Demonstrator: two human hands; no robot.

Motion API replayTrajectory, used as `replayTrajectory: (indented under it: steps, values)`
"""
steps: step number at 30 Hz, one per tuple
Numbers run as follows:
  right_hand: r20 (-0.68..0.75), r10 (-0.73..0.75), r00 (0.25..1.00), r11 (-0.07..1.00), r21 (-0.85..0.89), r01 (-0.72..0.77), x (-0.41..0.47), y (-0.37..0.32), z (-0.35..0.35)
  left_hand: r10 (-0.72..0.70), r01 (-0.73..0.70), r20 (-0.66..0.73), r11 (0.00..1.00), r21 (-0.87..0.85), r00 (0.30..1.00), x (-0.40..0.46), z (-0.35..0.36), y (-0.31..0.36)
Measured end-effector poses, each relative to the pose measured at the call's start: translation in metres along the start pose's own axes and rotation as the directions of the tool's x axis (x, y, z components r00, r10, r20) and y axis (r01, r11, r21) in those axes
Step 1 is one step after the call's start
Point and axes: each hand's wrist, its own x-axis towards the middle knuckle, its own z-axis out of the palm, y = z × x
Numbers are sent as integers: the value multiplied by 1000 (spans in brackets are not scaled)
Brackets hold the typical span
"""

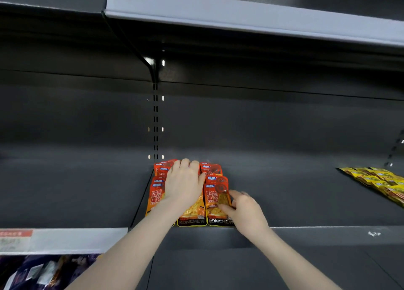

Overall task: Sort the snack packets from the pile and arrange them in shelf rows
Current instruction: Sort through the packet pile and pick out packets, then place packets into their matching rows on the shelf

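Squaring three orange packet (215, 193) rows mid-frame, left hand (183, 184) presses flat, right hand (244, 211) fingers pinch one; yellow packets (376, 180) at right look unsorted.

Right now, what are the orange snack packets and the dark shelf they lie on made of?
Orange snack packets: likely glossy plastic film; printed faces shine and crinkle under the left hand and right hand.
Dark shelf: looks like matte painted metal; smooth flat grey surface, slotted upright behind. Not certain.
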Motion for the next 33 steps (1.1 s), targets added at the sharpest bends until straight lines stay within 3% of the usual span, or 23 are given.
replayTrajectory:
  steps: [8,17,27,33]
  values:
    - [-47,10,999,999,34,-8,-6,6,-10,20,-20,12,1000,-24,1000,-7,3,14]
    - [-157,78,985,970,-217,-111,-1,84,-65,74,-73,44,997,-11,996,-13,3,85]
    - [-301,-6,954,893,-431,-131,-22,231,-187,116,-104,115,990,-100,987,-5,31,274]
    - [-330,82,941,866,-443,-231,-27,342,-279,163,-146,101,978,-150,982,14,55,411]
